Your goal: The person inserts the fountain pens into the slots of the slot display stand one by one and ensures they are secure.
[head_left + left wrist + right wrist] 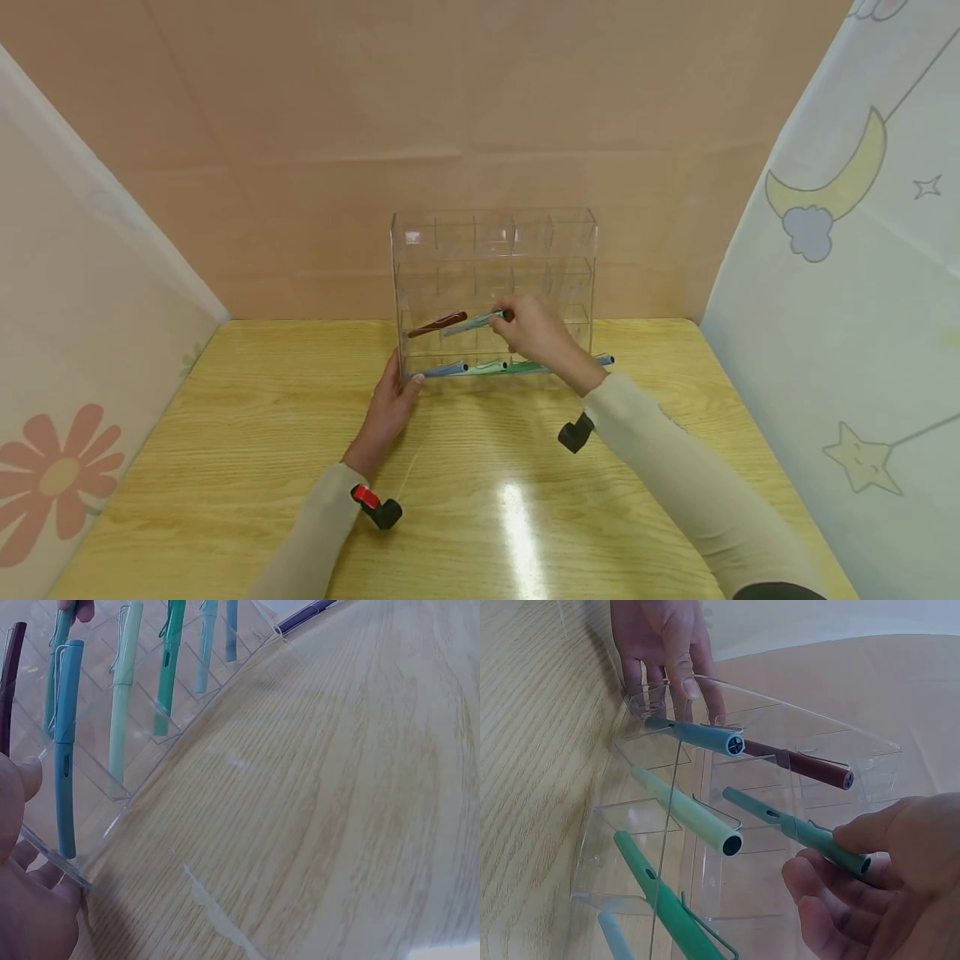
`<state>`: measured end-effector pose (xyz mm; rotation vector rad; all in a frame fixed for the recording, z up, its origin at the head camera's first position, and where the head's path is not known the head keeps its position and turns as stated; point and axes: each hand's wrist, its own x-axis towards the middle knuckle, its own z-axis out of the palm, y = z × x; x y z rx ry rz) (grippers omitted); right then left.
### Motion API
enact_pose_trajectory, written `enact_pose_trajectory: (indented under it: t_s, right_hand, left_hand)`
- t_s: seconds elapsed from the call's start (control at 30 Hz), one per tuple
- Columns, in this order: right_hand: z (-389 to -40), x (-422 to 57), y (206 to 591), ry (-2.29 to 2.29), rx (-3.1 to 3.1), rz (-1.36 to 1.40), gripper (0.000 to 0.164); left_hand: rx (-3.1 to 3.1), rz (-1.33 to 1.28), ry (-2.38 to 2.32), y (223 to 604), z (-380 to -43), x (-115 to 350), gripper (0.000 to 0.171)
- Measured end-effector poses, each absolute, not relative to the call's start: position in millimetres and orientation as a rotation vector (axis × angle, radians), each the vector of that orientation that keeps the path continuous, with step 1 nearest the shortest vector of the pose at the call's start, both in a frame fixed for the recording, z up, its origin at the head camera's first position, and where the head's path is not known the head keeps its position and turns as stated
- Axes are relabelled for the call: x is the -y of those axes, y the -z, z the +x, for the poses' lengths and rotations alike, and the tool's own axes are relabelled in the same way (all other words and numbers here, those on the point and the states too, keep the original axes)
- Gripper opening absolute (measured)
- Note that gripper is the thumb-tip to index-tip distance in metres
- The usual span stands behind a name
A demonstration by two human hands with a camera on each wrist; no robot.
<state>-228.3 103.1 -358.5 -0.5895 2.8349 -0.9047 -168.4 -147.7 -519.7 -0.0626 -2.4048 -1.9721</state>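
A clear plastic pen rack with several tiers of compartments stands upright on the table. My left hand grips its lower left corner, thumb in front and fingers round the side. My right hand pinches the cap end of a teal pen, which slants into a compartment of the second tier from the bottom. Left of it, a dark red pen rests in the same tier. Along the bottom tier lie a blue pen, a pale green pen and a green pen.
Farther right in the bottom tier are a light blue pen and another blue pen. A purple pen shows beyond the rack's right end. The wooden table meets a plain back sheet and patterned side sheets.
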Motion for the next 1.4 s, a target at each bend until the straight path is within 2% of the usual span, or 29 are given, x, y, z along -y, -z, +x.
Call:
enact_pose_trajectory:
  t_s: [0.2, 0.63, 0.87, 1.4]
  right_hand:
    - [-226.5, -108.3, 353.6, 0.95, -2.816, -0.536, 0.039]
    - [-217.3, -133.0, 343.0, 1.036, -2.821, -0.524, 0.047]
    - [-209.4, -153.9, 340.0, 1.035, -2.855, -0.536, 0.041]
    - [-184.4, -205.2, 327.8, 1.055, -2.915, -0.36, 0.044]
  left_hand:
    - [2.405, -0.062, 1.966, 519.4, -169.1, 148.6, 0.075]
    - [2.417, -0.051, 1.952, 521.6, -169.5, 151.3, 0.076]
    - [2.41, -0.065, 1.943, 519.6, -169.1, 150.2, 0.075]
    - [2.382, -0.109, 1.951, 521.2, -170.1, 151.7, 0.074]
